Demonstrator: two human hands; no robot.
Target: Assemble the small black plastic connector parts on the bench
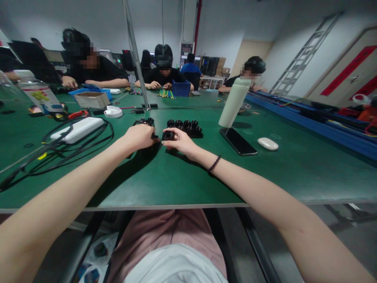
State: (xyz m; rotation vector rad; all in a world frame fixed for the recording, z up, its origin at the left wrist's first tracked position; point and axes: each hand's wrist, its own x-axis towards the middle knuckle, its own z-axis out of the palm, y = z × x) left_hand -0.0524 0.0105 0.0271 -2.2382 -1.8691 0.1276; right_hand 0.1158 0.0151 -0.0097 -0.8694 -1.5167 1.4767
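My left hand [138, 135] is resting over some dark parts [147, 121] with its fingers curled nearly closed, and I cannot tell if it is gripping any. Just to its right, the small black piece [168, 136] is sitting between my two hands, and my right hand [185, 143] is pinching it, thumb below and fingers above. Past that nearer right hand, a row of black knobs [193, 125] is lying longways from left to right.

Beyond the right fingers [171, 144] stands a black rack [188, 126], with room between rack and bottle [234, 104].
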